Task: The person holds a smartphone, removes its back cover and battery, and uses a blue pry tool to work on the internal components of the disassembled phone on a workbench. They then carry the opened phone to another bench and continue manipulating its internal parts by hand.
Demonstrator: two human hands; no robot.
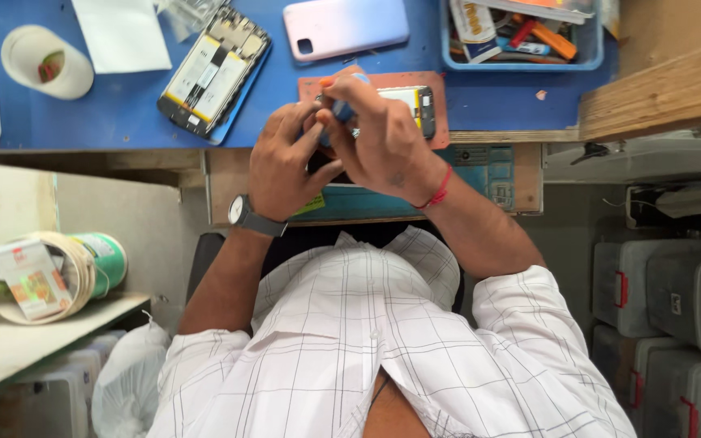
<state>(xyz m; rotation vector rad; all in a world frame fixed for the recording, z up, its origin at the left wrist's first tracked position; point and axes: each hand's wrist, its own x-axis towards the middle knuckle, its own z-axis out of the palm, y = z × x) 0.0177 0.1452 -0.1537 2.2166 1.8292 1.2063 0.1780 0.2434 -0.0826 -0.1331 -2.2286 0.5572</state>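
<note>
An opened phone [411,104], its flat rectangular body showing a pale battery and dark metal frame, lies on a reddish-brown work mat [440,85] at the upper middle of the frame, long axis running left to right. Most of it is hidden under the hands. The right hand [383,142] curls over it, fingers pinching a small blue and orange tool [344,109] whose tip cannot be made out. The left hand [285,158], watch on the wrist, has fingers bent against the phone's left end. Upper left of these lies a second opened phone [214,69], tilted diagonally on the blue tabletop [83,113]; a smooth pink back cover [345,26] sits above, a blue plastic tray [521,55] of parts upper right.
</note>
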